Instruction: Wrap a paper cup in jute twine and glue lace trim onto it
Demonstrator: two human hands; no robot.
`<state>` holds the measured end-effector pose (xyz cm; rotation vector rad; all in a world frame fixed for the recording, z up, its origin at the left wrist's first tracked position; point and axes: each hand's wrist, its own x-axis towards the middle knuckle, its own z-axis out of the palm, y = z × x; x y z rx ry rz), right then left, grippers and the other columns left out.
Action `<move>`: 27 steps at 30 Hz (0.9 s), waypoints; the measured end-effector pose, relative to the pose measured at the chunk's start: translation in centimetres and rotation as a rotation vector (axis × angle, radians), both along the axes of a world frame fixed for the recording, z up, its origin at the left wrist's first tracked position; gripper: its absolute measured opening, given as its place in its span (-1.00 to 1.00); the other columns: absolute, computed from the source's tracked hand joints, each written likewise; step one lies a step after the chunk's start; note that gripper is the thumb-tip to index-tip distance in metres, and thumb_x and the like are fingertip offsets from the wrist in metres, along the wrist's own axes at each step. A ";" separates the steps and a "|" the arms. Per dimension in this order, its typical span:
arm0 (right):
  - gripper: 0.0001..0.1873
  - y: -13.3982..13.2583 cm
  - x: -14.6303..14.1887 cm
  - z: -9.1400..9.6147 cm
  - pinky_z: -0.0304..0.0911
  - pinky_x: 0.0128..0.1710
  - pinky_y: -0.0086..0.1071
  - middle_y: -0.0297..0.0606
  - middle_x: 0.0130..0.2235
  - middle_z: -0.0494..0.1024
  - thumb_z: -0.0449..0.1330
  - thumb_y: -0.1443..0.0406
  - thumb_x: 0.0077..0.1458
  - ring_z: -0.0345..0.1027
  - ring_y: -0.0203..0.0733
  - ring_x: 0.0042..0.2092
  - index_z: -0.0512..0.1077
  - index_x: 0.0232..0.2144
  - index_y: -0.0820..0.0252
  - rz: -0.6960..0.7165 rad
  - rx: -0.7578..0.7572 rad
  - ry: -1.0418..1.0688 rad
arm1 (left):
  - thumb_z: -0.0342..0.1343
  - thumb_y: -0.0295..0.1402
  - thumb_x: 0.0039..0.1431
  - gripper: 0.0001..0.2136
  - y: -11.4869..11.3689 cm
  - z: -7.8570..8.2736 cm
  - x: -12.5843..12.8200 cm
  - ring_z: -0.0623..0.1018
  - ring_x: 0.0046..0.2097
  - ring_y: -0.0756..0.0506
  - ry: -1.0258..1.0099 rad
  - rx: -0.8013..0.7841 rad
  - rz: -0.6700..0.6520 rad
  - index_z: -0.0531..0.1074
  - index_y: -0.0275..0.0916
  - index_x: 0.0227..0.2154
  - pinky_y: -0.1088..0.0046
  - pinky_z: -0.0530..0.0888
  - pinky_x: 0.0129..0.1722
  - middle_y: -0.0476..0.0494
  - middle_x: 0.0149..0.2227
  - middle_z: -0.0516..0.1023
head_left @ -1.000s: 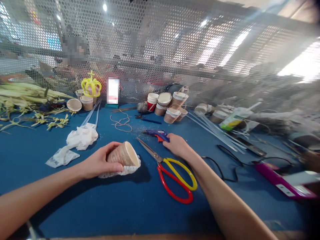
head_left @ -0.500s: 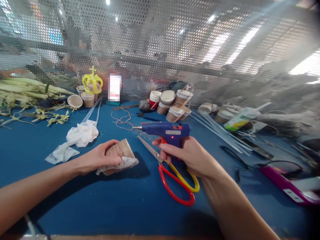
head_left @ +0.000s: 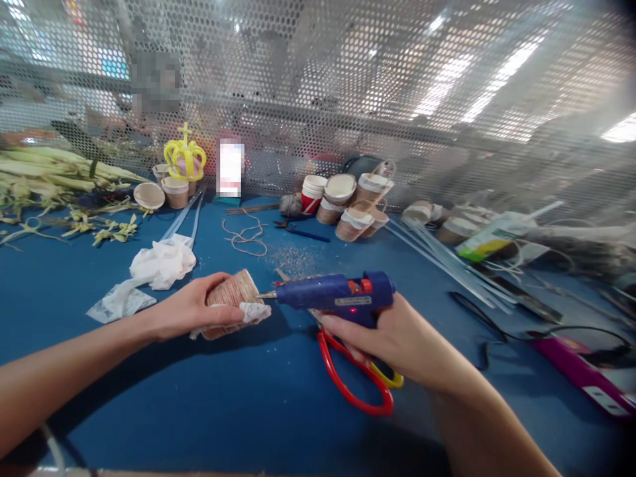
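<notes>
My left hand [head_left: 191, 310] grips a paper cup wound with twine [head_left: 232, 291], lying on its side on the blue table with a strip of white lace [head_left: 251, 312] under my thumb. My right hand [head_left: 397, 338] is closed round the handle of a blue glue gun [head_left: 338, 292]. Its metal tip points left and almost touches the cup and lace. A small red light glows on the gun's body.
Red and yellow scissors [head_left: 355, 381] lie under my right hand. White crumpled lace [head_left: 161, 263] sits to the left. Several cups [head_left: 348, 199], twine [head_left: 246, 238], glue sticks [head_left: 437, 252], a yellow crown [head_left: 185, 159] and green leaves [head_left: 54, 179] line the back. A mesh screen [head_left: 318, 86] stands behind, with a person beyond it.
My right hand picked the glue gun up off the table, raised it, then brought its tip down and left to the cup. The left hand turned the cup slightly.
</notes>
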<state>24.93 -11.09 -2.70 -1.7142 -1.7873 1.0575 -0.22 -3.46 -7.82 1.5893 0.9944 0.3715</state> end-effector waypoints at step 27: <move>-0.64 0.1 -0.2 -0.3 0.04 -0.67 -0.46 -0.45 -0.73 0.24 0.13 0.07 -0.02 0.07 -0.37 -0.65 0.24 -0.66 0.17 -0.052 -0.016 -0.099 | 0.16 -0.08 -0.14 -0.46 0.2 -0.2 -0.1 0.49 -0.27 -0.13 -0.053 -0.053 -0.072 0.32 -0.36 -0.14 0.46 0.41 -0.36 -0.24 -0.20 0.50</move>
